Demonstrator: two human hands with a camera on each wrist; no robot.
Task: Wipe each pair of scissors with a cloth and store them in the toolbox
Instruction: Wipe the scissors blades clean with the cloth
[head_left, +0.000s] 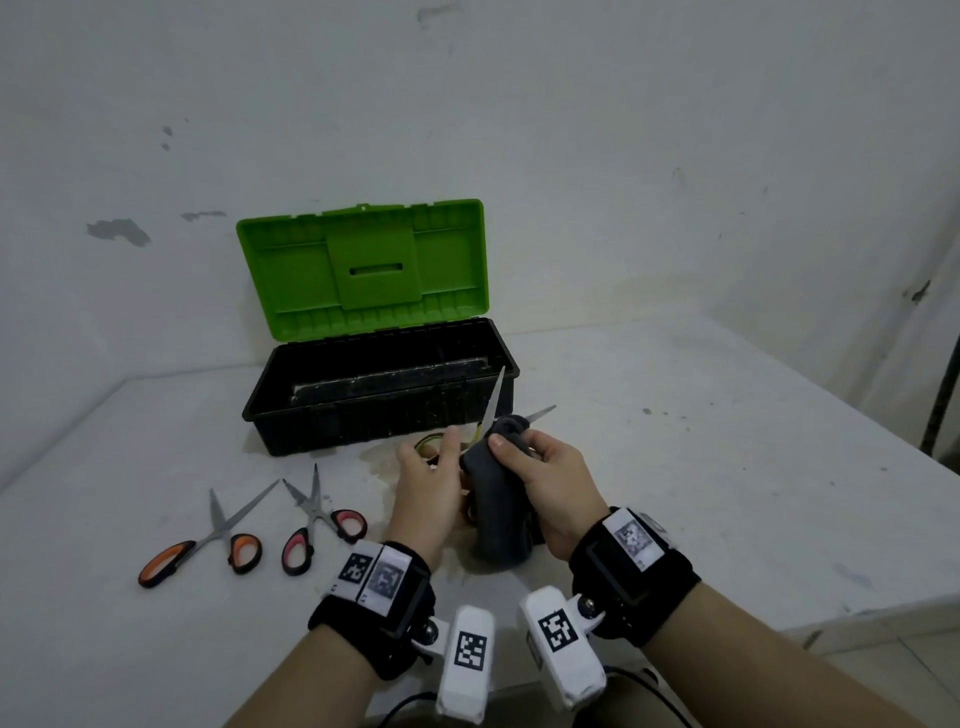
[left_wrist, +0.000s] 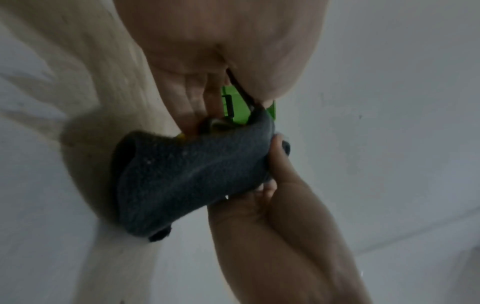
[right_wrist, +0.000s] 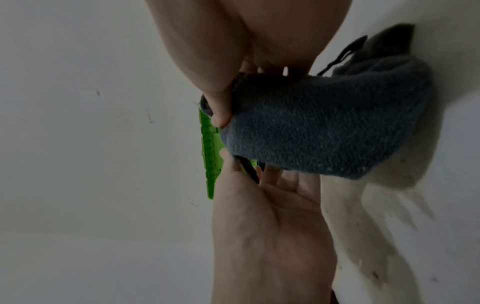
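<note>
— What are the hands doing?

— The right hand (head_left: 550, 480) has its thumb and fingers curled round a dark grey cloth (head_left: 493, 499), bunched over one blade of a pair of scissors (head_left: 491, 405). The left hand (head_left: 423, 486) is closed on the handle end of those scissors, thumb up along the side; how its other fingers sit in the loops I cannot tell, the cloth hides them.

— And the scissors themselves?

— Spread open, held above the table (head_left: 727, 467) just in front of the toolbox (head_left: 379, 410). One bare steel blade points up toward the box; the tip of the other pokes out to the right past the cloth. A trace of yellow shows near the pivot.

— What else is about?

— The toolbox is black with its green lid (head_left: 363, 260) standing open against the wall. To the left, nearer, two more pairs lie open on the table: orange-handled scissors (head_left: 208, 540) and, just beside them, pink-handled scissors (head_left: 319, 525). Something round and partly hidden sits behind the left hand.
</note>
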